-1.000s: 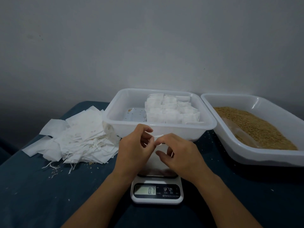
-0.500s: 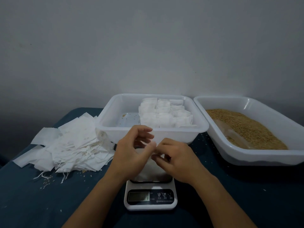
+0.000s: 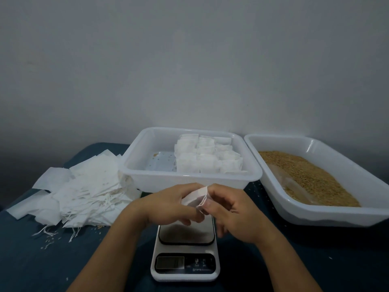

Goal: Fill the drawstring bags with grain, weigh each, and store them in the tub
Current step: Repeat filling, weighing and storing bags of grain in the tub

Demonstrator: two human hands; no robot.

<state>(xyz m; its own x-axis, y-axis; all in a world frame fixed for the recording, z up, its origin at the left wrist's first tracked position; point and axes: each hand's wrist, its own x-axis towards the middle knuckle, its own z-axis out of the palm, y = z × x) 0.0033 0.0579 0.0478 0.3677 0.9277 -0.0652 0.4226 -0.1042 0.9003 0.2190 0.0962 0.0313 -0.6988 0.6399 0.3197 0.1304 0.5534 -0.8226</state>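
Observation:
A small white drawstring bag is held just above the kitchen scale, clear of its steel platform. My left hand grips the bag from the left, and my right hand pinches its right end where the string loops. Behind my hands stands the white storage tub with several filled bags packed in its right half. To the right, a second white tub holds brown grain.
A heap of flat empty bags with loose strings lies on the dark blue table at the left, with spilled grains beside it. A clear plastic scoop lies half buried in the grain. A grey wall stands behind.
Both hands lifted the bag off the scale's platform and turned it between them. The scale's display, which read a number a second ago, now looks blank.

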